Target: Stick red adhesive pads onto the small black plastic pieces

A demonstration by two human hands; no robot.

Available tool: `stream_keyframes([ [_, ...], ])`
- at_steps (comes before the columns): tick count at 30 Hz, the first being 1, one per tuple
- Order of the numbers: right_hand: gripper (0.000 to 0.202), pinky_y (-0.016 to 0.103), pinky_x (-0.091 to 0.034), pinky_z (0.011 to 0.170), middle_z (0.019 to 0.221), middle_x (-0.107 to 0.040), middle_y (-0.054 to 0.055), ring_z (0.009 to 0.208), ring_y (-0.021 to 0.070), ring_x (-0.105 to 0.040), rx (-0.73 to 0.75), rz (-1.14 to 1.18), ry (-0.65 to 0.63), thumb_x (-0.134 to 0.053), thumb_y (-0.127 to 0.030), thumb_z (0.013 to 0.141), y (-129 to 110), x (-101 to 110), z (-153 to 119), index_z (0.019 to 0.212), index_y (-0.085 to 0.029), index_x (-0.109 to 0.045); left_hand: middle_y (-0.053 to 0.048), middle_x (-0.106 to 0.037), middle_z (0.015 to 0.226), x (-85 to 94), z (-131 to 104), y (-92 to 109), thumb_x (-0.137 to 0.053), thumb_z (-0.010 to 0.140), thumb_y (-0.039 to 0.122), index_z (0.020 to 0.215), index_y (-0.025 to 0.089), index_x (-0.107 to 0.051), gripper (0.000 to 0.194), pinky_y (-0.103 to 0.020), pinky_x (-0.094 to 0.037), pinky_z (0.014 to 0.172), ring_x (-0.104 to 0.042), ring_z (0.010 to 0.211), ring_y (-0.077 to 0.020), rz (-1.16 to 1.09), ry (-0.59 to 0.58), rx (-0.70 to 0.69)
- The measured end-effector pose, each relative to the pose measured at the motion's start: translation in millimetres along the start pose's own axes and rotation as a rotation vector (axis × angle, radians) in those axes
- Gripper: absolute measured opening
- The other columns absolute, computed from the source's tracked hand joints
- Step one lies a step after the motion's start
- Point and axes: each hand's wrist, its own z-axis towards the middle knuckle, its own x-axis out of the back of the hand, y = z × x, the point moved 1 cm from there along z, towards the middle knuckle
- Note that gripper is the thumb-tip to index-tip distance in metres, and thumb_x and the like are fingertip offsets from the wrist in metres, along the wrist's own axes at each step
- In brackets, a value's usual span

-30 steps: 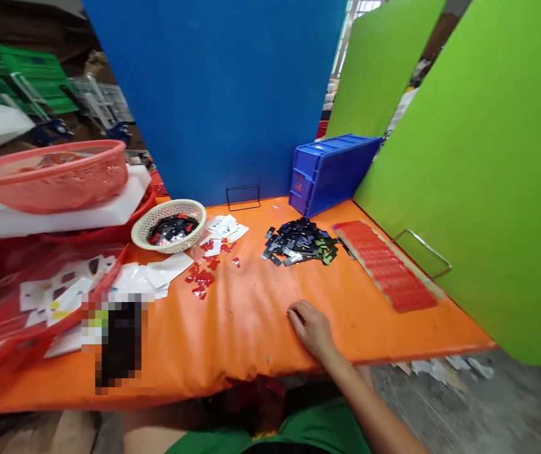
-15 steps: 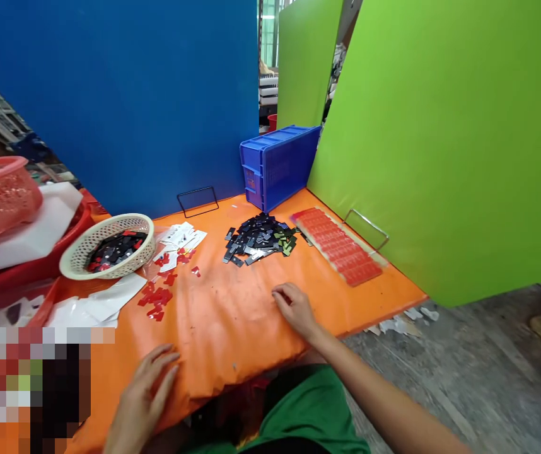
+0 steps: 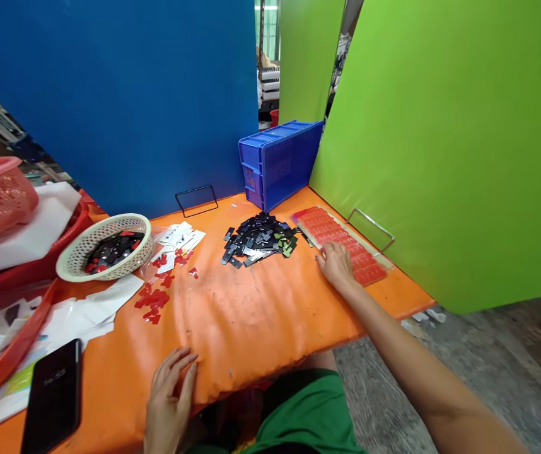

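Observation:
My right hand (image 3: 337,265) lies over the left edge of a sheet of red pieces (image 3: 362,255), its fingers bent and drawn together at that edge. Anything between its fingertips is too small or hidden to make out. My left hand (image 3: 170,384) rests near the front edge of the orange tabletop (image 3: 251,321), with fingers apart and nothing in it. Beyond the hands lies a heap of flat black pieces (image 3: 256,236), a few of them greenish. Loose red pieces (image 3: 153,301) are scattered to the left of the heap.
A cream basket (image 3: 69,258) of black and red pieces stands at left, near white papers (image 3: 104,299) and a phone (image 3: 55,394). A blue crate (image 3: 289,164) stands on its side at the back. Blue (image 3: 133,94) and green (image 3: 441,145) panels border the table.
My right hand has moved forward and right, from over the bare tabletop to the red sheet. My left hand has shifted slightly right along the front edge.

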Motion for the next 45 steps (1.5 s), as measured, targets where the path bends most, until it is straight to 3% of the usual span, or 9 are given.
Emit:
stream_keyframes([
  [8,0.029,0.036,-0.042,0.077,0.106,-0.059,0.018,0.096,0.028,-0.057,0.017,-0.219,-0.184,-0.043,-0.024,0.089,-3,12,21,0.114,-0.012,-0.05,-0.007,-0.06,0.116,-3.0,18,10,-0.05,0.084,0.041,0.1,0.023,-0.066,0.028,-0.046,-0.041,0.103,-0.054,0.115,-0.0249,-0.006,-0.04,0.029],
  [13,0.033,0.036,-0.046,0.073,0.103,-0.061,0.021,0.09,0.028,-0.063,0.102,-0.277,-0.334,-0.038,-0.011,0.088,-14,17,33,0.121,-0.011,-0.043,-0.007,-0.061,0.113,-28.2,54,47,-0.048,0.087,0.035,0.098,0.023,-0.066,0.024,-0.043,-0.046,0.098,-0.056,0.111,-0.0234,-0.041,-0.125,-0.06],
  [19,0.03,0.034,-0.045,0.074,0.101,-0.063,0.019,0.091,0.0277,-0.063,0.175,-0.245,-0.365,-0.038,-0.008,0.087,-10,22,46,0.115,-0.013,-0.047,-0.009,-0.062,0.107,-98.5,120,113,-0.044,0.091,0.024,0.099,0.019,-0.063,0.021,-0.039,-0.045,0.097,-0.054,0.11,-0.0205,-0.167,-0.249,-0.366],
  [25,0.031,0.031,-0.045,0.069,0.089,-0.067,0.016,0.083,0.027,-0.065,0.073,-0.118,-0.275,-0.042,-0.011,0.085,20,30,67,0.115,-0.013,-0.052,-0.012,-0.06,0.11,-180.8,198,173,-0.044,0.09,0.023,0.104,0.014,-0.059,0.022,-0.035,-0.042,0.099,-0.052,0.11,-0.0203,0.003,-0.467,-0.573],
  [30,0.043,0.025,-0.046,0.071,0.091,-0.07,0.009,0.08,0.0199,-0.066,0.005,0.15,-0.185,-0.053,-0.008,0.074,48,31,83,0.116,-0.015,-0.058,-0.015,-0.053,0.123,-239.5,242,212,-0.055,0.084,0.032,0.113,0.011,-0.054,0.036,-0.036,-0.029,0.108,-0.041,0.123,-0.0244,0.181,-0.581,-0.719],
  [34,0.044,0.023,-0.048,0.067,0.094,-0.071,0.007,0.073,0.0152,-0.066,-0.082,0.324,-0.172,-0.053,-0.006,0.069,56,35,84,0.111,-0.014,-0.061,-0.018,-0.052,0.117,-271.0,261,230,-0.053,0.081,0.052,0.115,0.009,-0.053,0.055,-0.04,-0.03,0.104,-0.043,0.116,-0.029,0.266,-0.597,-0.75],
  [39,0.039,0.021,-0.048,0.064,0.086,-0.072,0.005,0.071,0.0143,-0.066,-0.111,0.393,-0.173,-0.053,-0.003,0.066,54,41,82,0.101,-0.015,-0.065,-0.015,-0.05,0.112,-286.2,281,243,-0.053,0.075,0.06,0.114,0.016,-0.054,0.059,-0.047,-0.033,0.096,-0.044,0.109,-0.0314,0.335,-0.622,-0.772],
  [45,0.037,0.021,-0.047,0.062,0.082,-0.071,0.004,0.067,0.0138,-0.065,-0.075,0.405,-0.176,-0.054,-0.006,0.069,59,36,80,0.104,-0.015,-0.063,-0.011,-0.053,0.105,-272.4,301,238,-0.057,0.073,0.049,0.099,0.019,-0.06,0.04,-0.043,-0.038,0.085,-0.049,0.099,-0.0285,0.39,-0.823,-0.884],
])
